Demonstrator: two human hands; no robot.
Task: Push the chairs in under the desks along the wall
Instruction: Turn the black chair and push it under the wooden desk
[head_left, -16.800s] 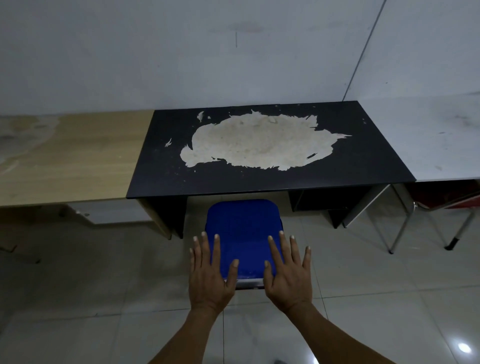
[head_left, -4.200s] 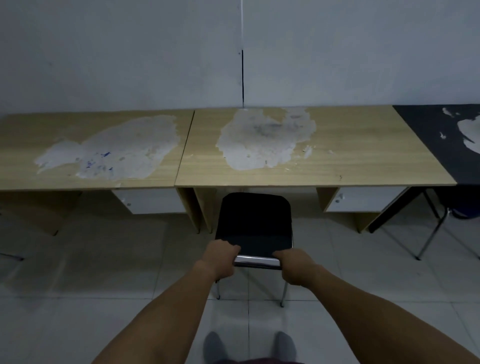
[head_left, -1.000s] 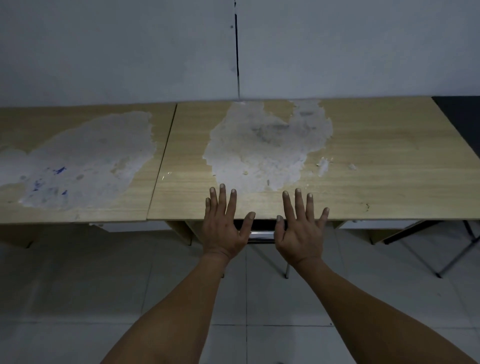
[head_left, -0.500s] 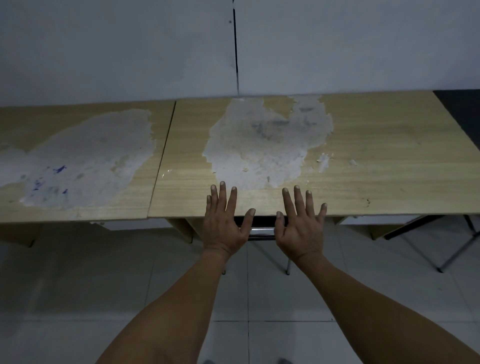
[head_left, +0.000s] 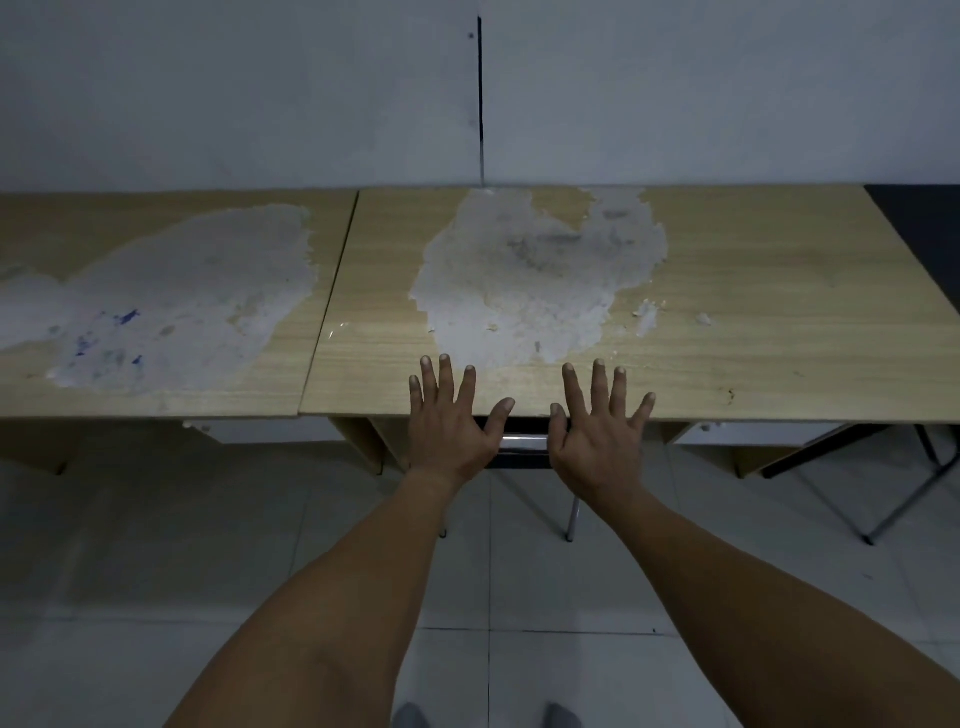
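Observation:
A black chair (head_left: 523, 446) with a chrome frame stands almost wholly under the wooden desk (head_left: 753, 322) with the peeled white patch. Only the chair's back edge and two thin legs show below the desk's front edge. My left hand (head_left: 449, 421) and my right hand (head_left: 597, 431) hover over that edge with fingers spread and straight, one at each side of the chair's back. Neither hand holds anything. Whether the palms touch the chair I cannot tell.
A second wooden desk (head_left: 156, 312) with a worn patch adjoins on the left. A black desk (head_left: 930, 234) begins at the far right, with metal chair legs (head_left: 904, 499) below it. The grey wall (head_left: 260, 93) runs behind. Pale floor tiles (head_left: 156, 545) lie below.
Over the last second hardly anything has shifted; my hands stay spread at the desk's edge. About four seconds ago both hands gripped the chair's back, and the chair stood out from the desk.

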